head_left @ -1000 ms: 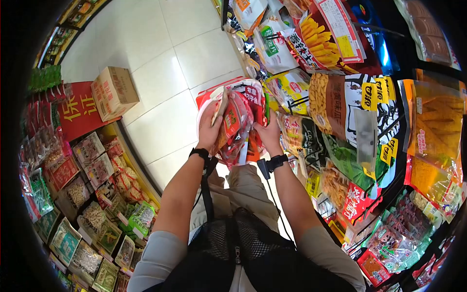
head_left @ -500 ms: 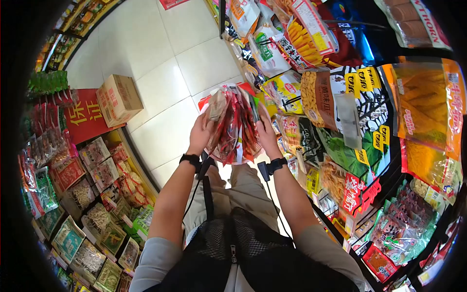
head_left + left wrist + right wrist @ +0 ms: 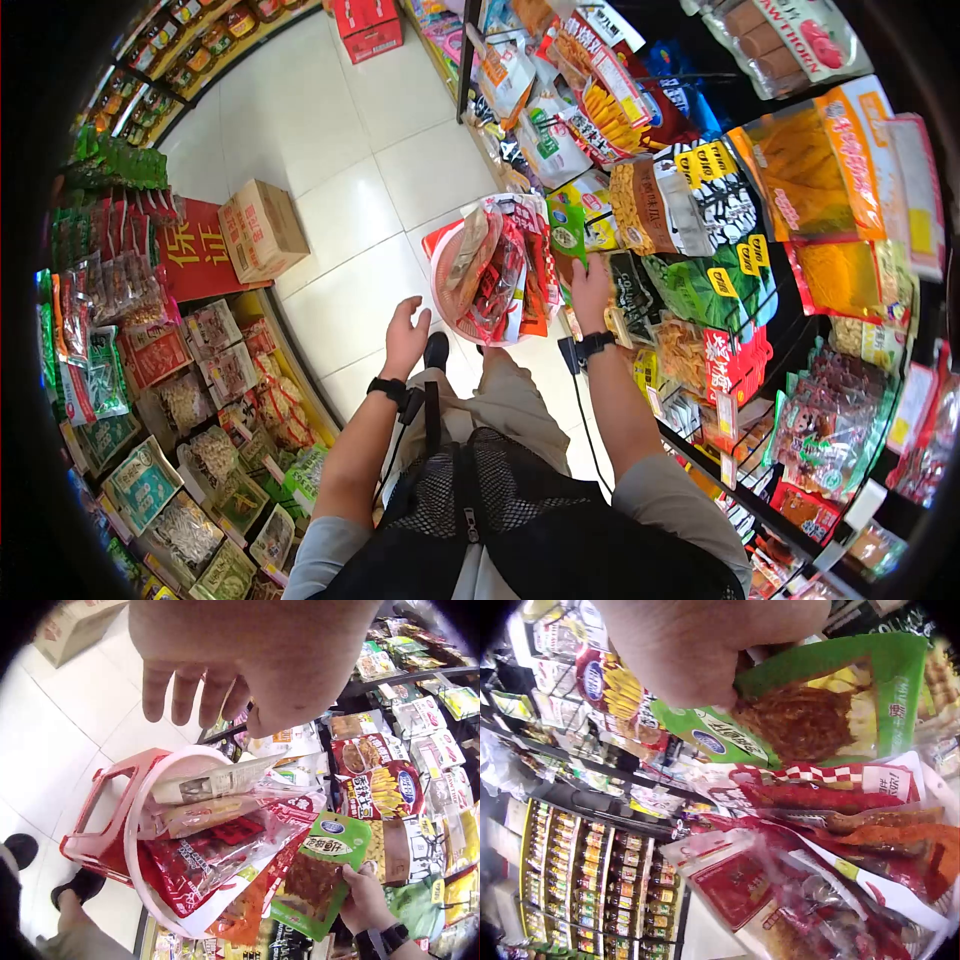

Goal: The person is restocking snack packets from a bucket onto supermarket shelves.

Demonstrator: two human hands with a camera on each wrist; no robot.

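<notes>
Two hands, one busy: I see the right hand (image 3: 367, 900) clamped on a green packet (image 3: 319, 874), thumb curled over its edge, held against the rack just beside a white bowl (image 3: 135, 840). The bowl, heaped with red packets (image 3: 202, 859), sits on a red stand (image 3: 105, 810). The left hand (image 3: 405, 335) hangs near the bowl, fingers relaxed and apart, holding nothing.

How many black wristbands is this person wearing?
2. The left wristband sits behind the open left hand; the right wristband sits behind the right hand, which grips a green snack packet. None seems hidden.
</notes>
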